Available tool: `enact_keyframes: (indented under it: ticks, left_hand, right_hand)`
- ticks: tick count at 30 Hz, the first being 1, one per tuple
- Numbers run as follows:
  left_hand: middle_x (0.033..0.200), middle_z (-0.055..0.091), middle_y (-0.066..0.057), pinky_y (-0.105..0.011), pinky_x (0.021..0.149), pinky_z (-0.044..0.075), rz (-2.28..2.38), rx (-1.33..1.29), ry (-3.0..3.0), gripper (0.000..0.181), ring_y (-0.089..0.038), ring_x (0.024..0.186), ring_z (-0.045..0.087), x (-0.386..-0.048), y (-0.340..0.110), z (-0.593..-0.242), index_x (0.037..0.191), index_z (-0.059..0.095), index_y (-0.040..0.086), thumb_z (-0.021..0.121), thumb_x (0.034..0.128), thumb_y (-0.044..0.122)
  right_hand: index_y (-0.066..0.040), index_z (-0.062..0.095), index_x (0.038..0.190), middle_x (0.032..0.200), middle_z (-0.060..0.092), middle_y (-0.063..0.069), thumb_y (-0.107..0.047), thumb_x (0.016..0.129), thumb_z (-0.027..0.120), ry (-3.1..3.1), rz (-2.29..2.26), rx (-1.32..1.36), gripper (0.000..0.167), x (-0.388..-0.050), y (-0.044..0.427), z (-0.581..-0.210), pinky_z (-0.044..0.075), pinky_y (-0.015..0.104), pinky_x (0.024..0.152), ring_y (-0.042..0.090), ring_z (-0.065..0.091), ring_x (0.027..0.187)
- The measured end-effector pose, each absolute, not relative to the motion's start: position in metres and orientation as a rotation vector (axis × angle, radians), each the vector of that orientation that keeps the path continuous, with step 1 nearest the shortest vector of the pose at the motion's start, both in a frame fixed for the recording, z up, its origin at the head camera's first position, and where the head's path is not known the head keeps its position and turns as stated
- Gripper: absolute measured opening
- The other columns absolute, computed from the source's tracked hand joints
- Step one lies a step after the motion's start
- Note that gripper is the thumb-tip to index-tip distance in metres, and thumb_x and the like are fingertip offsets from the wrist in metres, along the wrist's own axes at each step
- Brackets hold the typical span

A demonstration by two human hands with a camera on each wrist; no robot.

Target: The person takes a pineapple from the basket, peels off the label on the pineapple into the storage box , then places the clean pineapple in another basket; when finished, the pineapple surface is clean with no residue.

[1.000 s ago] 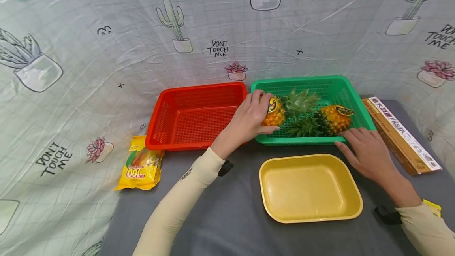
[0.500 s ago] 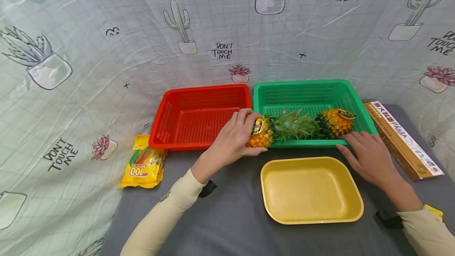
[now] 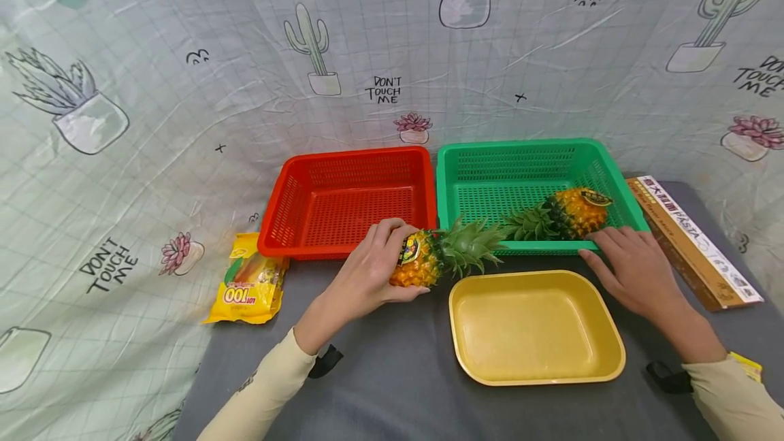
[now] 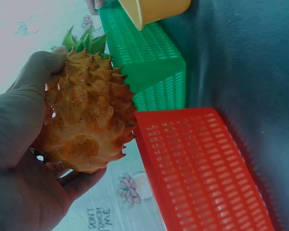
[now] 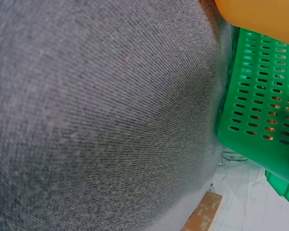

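My left hand (image 3: 373, 271) grips a small orange pineapple (image 3: 422, 257) by its body, with the green crown pointing right. It hangs in front of the red basket and past the green basket's front left corner. In the left wrist view, the thumb and fingers wrap the spiky pineapple (image 4: 89, 110). My right hand (image 3: 640, 271) holds the front right rim of the green basket (image 3: 490, 148), fingers over the rim and thumb outside. A second pineapple (image 3: 578, 213) lies inside that basket, beside the right fingers. The right hand is mostly hidden in its wrist view.
Left of the green basket stands a red basket (image 3: 349, 155). A yellow tray (image 3: 533, 325) lies in front. At the left is a yellow snack bag (image 3: 248, 284); at the right, a long pasta box (image 3: 698, 240). A patterned cloth (image 3: 245, 87) hangs behind.
My left hand has lifted one pineapple out of the green basket and carried it left and toward me. The right hand has stayed at the basket's rim.
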State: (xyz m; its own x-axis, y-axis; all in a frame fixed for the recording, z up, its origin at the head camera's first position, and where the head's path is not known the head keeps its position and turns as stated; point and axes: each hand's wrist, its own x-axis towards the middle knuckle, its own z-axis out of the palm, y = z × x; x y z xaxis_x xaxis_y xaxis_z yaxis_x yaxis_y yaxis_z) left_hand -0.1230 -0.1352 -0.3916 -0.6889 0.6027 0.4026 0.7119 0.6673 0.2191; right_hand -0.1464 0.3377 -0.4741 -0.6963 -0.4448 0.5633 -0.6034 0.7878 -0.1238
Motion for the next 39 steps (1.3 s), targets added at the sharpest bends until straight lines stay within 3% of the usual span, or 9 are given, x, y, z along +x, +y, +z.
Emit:
enact_keyframes:
  ticks: [8,23,31,39]
  left_hand:
    - [0.136,0.050,-0.014,-0.036,0.079,0.050,-0.521,-1.034,-2.630,0.088,-0.025,0.099,0.050,-0.103,-0.156,-0.400,0.142,0.052,0.005,0.091,0.0785,0.053]
    - [0.135,0.050,-0.009,-0.037,0.082,0.055,-0.607,-0.961,-2.726,0.087,-0.022,0.109,0.052,-0.082,-0.187,-0.422,0.142,0.052,0.010,0.091,0.0783,0.054]
    - [0.138,0.049,-0.005,-0.043,0.091,0.055,-0.734,-0.874,-2.783,0.090,-0.021,0.121,0.052,-0.079,-0.203,-0.442,0.145,0.049,0.011,0.091,0.0788,0.056]
    - [0.138,0.049,-0.010,-0.043,0.084,0.056,-0.662,-0.861,-2.810,0.086,-0.026,0.115,0.053,-0.079,-0.217,-0.457,0.144,0.051,0.010,0.091,0.0803,0.052]
  right_hand:
    - [0.000,0.068,0.113,0.103,0.068,0.020,-0.036,0.108,0.057,-2.464,0.412,0.782,0.038,-0.148,0.337,-0.477,0.043,0.062,0.082,0.045,0.060,0.096]
    - [0.001,0.067,0.114,0.103,0.068,0.021,-0.037,0.109,0.056,-2.480,0.406,0.757,0.040,-0.146,0.338,-0.477,0.042,0.063,0.083,0.047,0.060,0.098]
    - [0.002,0.068,0.115,0.104,0.067,0.021,-0.036,0.108,0.058,-2.489,0.407,0.758,0.039,-0.145,0.336,-0.477,0.042,0.064,0.084,0.047,0.059,0.100]
    - [0.001,0.066,0.115,0.104,0.067,0.022,-0.039,0.110,0.054,-2.479,0.401,0.753,0.042,-0.144,0.337,-0.477,0.042,0.064,0.084,0.048,0.059,0.099]
